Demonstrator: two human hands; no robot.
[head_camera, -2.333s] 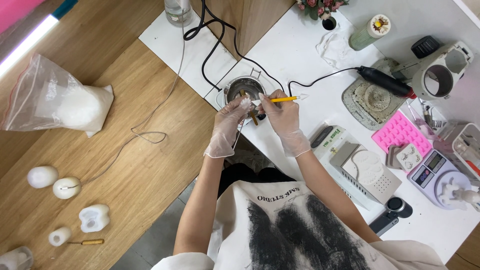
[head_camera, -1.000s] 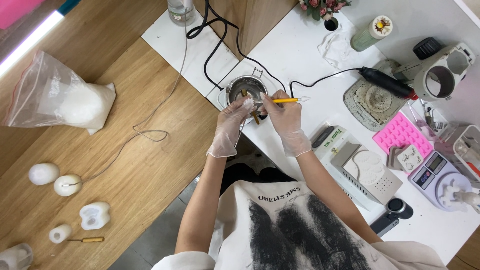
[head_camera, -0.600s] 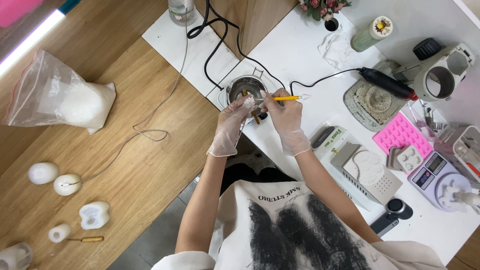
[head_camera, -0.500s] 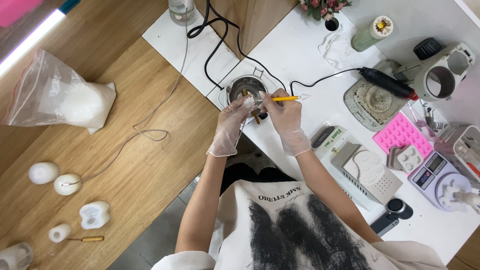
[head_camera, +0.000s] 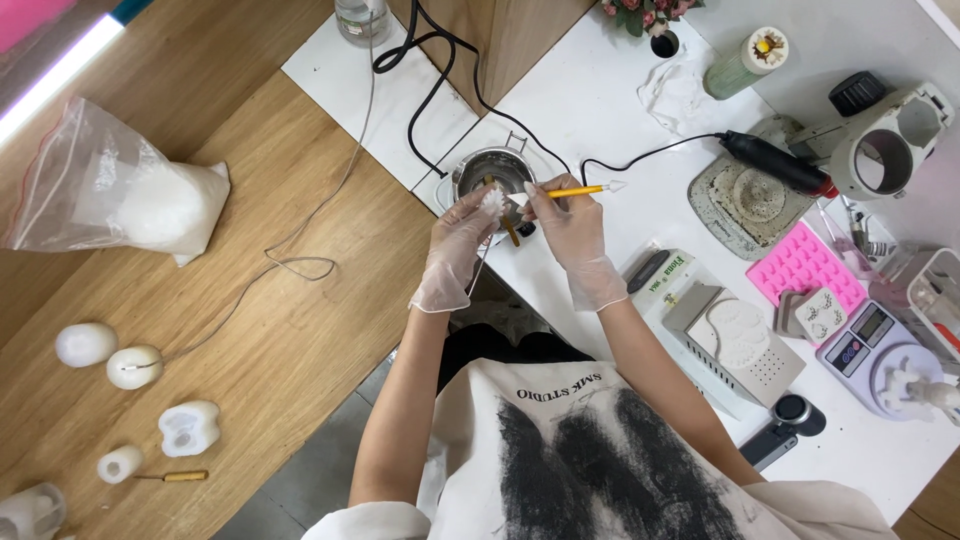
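Observation:
Both my hands wear thin clear gloves and meet above a small metal melting pot (head_camera: 484, 169) on the white table (head_camera: 600, 90). My left hand (head_camera: 455, 245) pinches a small white wax piece (head_camera: 491, 201) by its fingertips. My right hand (head_camera: 572, 228) grips a yellow-handled tool (head_camera: 578, 190) like a pen, its working end against the wax piece and its pale tip pointing right. A brown stick (head_camera: 509, 231) pokes out under my hands beside the pot.
Black cables (head_camera: 430, 70) run from the pot toward the back. On the right lie a heat gun (head_camera: 775, 164), pink silicone mould (head_camera: 800, 266), scale (head_camera: 868, 340) and grey box (head_camera: 730, 340). The wooden table holds a wax bag (head_camera: 120, 200) and white candles (head_camera: 110, 360).
My hands stay over the pot with only slight shifts; my left hand has lifted the wax piece a little toward the pot's rim. The view has drifted slightly.

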